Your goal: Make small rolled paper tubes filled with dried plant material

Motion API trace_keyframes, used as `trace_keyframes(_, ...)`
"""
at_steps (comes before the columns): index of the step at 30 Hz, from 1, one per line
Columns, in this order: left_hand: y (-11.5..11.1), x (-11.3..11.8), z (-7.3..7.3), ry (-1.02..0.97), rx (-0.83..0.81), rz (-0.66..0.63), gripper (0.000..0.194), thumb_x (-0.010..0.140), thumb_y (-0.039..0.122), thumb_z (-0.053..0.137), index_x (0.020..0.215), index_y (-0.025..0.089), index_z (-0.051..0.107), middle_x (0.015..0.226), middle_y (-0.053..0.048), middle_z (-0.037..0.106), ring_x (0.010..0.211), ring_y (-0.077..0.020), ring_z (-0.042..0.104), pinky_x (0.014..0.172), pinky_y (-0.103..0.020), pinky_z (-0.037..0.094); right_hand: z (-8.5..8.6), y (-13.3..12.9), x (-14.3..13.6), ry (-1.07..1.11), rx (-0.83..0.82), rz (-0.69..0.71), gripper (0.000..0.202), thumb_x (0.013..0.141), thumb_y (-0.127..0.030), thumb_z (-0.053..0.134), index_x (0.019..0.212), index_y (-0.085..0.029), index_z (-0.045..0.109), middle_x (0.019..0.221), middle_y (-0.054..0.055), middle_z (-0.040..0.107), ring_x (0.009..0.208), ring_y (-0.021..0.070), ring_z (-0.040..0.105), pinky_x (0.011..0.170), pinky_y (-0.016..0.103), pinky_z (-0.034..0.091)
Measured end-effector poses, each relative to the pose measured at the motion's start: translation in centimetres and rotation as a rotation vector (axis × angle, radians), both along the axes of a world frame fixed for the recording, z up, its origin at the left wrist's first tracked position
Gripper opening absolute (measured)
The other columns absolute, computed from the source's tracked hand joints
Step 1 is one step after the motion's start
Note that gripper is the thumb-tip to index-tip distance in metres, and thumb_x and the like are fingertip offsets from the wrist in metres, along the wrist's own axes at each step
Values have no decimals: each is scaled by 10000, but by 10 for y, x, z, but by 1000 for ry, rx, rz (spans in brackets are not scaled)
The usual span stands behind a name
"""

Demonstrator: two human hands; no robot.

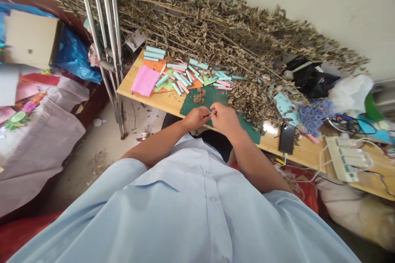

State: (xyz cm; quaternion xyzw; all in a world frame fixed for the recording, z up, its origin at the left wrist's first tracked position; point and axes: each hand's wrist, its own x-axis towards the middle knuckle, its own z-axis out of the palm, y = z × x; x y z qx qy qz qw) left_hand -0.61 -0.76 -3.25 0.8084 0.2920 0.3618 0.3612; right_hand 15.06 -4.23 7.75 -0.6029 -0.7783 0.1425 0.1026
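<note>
My left hand (196,117) and my right hand (225,117) meet over the near edge of a dark green mat (251,130). Both are closed, fingertips pinched together around something small and pale that is mostly hidden. Just beyond them a small clump of crumbled dried leaf (199,95) lies on the mat. A larger heap of dried leaves (247,100) covers the mat's right part. Several blue and pink paper rolls (182,79) lie behind the mat. To their left is a stack of pink paper sheets (144,80).
Long bundles of dried leafy stalks (197,20) fill the back of the wooden table (163,100). Metal crutches (106,45) stand at its left end. On the right are a phone (286,138), blue yarn (315,114) and a power strip (344,158) with cables.
</note>
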Motion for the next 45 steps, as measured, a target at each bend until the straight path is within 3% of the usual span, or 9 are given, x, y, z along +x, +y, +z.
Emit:
trace_keyframes(9,-2,-2,5,42,-10,-3,180,930,213,547,826,152,681,840,-71,645,855,-185,615,813,-304,496,16,-12,-8,-240,-34,46,270,971,-178,422,1181,-152,589,904,139,737,799,268,675,702,325,394)
trace_keyframes(22,-1,0,-3,-16,-11,3,186,923,213,549,950,146,721,934,-84,697,890,-185,649,823,-300,524,19,-12,-20,-293,-27,128,229,923,-102,457,1113,-134,581,992,190,727,940,308,671,762,347,404)
trace_keyframes(28,-1,1,-2,29,8,27,279,987,359,556,898,153,722,867,-78,676,865,-183,640,814,-299,509,16,-7,0,-130,-40,95,254,977,-207,463,1181,-177,611,975,122,760,896,275,702,779,329,456)
trace_keyframes(33,-2,0,-1,6,6,38,311,975,440,603,915,166,737,880,-88,692,873,-191,651,824,-311,513,8,-11,24,95,80,59,271,979,-221,476,1146,-198,687,1125,99,753,1037,233,695,902,335,505)
trace_keyframes(37,-2,0,1,-5,9,29,286,988,401,581,962,170,747,911,-93,711,913,-195,661,844,-317,520,2,-20,28,83,53,125,286,984,-215,470,1066,-216,744,1160,85,737,1069,216,680,926,322,509)
trace_keyframes(45,-3,-1,4,18,23,23,245,981,323,562,1002,161,745,931,-99,719,915,-193,663,844,-317,524,-4,-26,24,-6,56,131,320,1002,-226,458,1168,-228,732,1191,76,710,1044,208,666,879,296,494)
